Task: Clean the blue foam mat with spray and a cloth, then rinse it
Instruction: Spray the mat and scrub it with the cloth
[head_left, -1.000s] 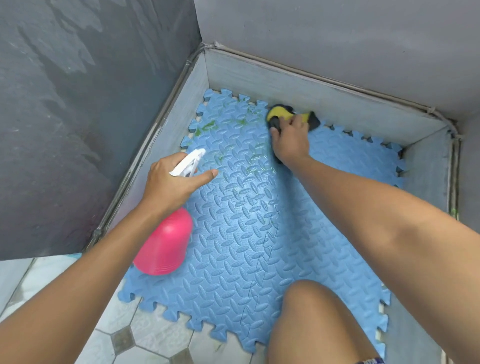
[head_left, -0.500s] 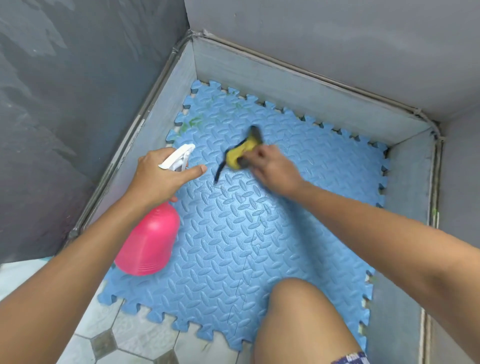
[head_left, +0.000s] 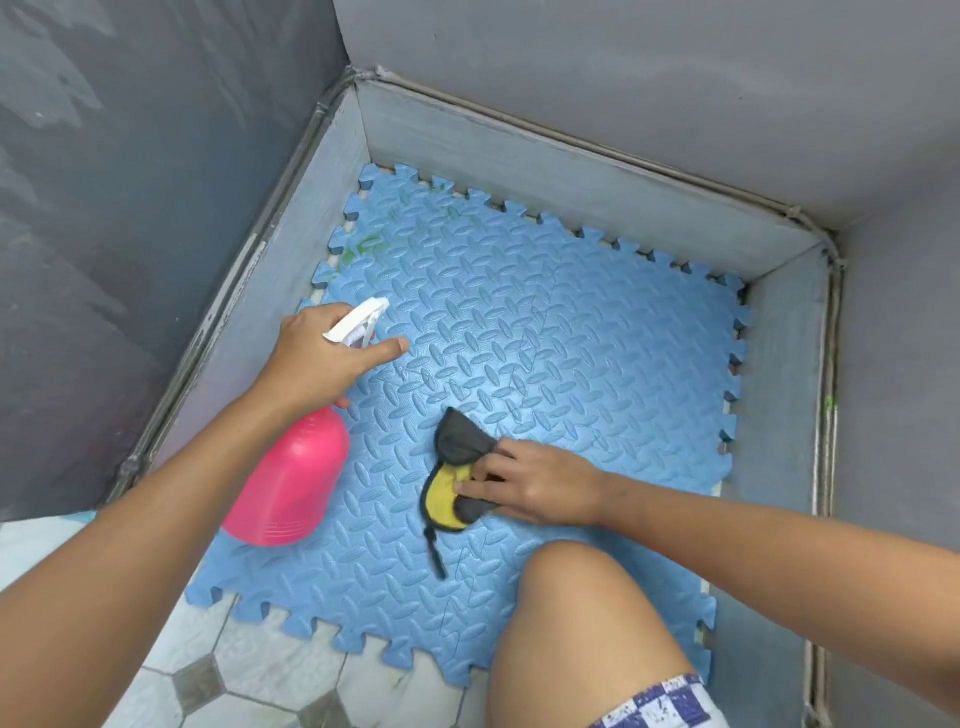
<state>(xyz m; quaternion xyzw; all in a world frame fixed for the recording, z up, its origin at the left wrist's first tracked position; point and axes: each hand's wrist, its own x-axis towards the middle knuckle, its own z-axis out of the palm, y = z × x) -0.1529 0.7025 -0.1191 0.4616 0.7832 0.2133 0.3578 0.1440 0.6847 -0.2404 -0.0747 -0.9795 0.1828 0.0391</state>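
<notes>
Head view. The grey walls (head_left: 597, 171) enclose the blue foam mat (head_left: 545, 332) at its 9, 12 and 3 o'clock sides. The mat lies flat in the corner, and its 7 o'clock edge overlaps the tiled floor (head_left: 249, 670). A bare knee (head_left: 587, 623) rests over the mat's 6 o'clock edge.

The pink spray bottle (head_left: 291, 483) is tilted above the mat's 8 o'clock margin. The left hand (head_left: 317, 358) grips it by the neck, fingers wrapped round below the white trigger head and forefinger extended towards 3 o'clock. This pose matches that of a second ago.

The right hand (head_left: 535, 483) lies palm-down with its fingers nearly straight, pressing the yellow-and-grey cloth (head_left: 457, 447) against the mat just towards 6 o'clock from the mat's centre. A second ago hand and cloth were at the 12 o'clock edge, and half a second ago near mid-mat.

Green smears (head_left: 363, 247) remain at the 11 o'clock corner and look fainter than a second ago.
</notes>
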